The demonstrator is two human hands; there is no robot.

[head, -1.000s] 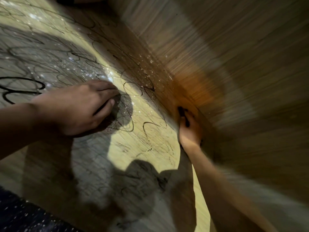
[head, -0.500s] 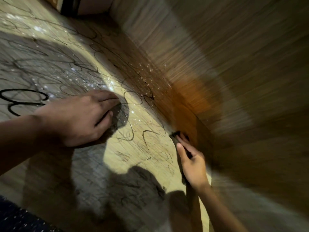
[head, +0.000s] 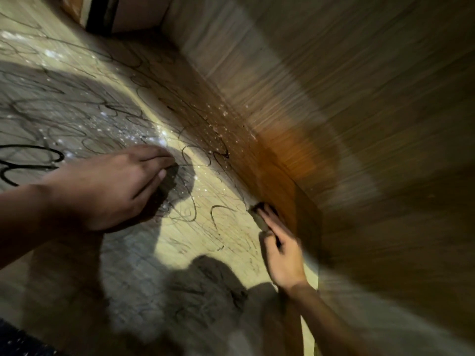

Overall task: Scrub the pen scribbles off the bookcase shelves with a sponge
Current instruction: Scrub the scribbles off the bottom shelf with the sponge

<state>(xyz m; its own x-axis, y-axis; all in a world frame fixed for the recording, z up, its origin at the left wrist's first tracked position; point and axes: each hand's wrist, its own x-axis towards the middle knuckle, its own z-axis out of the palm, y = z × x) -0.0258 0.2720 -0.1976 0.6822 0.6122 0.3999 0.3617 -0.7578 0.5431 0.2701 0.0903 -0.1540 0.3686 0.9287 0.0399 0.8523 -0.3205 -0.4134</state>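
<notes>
Dragging the sponge (head: 259, 218) back along the shelf (head: 221, 242) edge, my right hand (head: 281, 255) has slid toward me since a second ago, fingers pinching it. My left hand (head: 108, 188) stays braced, fingers curled; what they hold I cannot tell. Scribbles (head: 218, 214) remain, so scrubbing continues.

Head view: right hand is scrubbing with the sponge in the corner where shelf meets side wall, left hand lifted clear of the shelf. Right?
Not quite. The head view shows the left hand resting on the shelf, not lifted clear. The rest holds: the right hand works the sponge in the corner against the side wall.
</notes>
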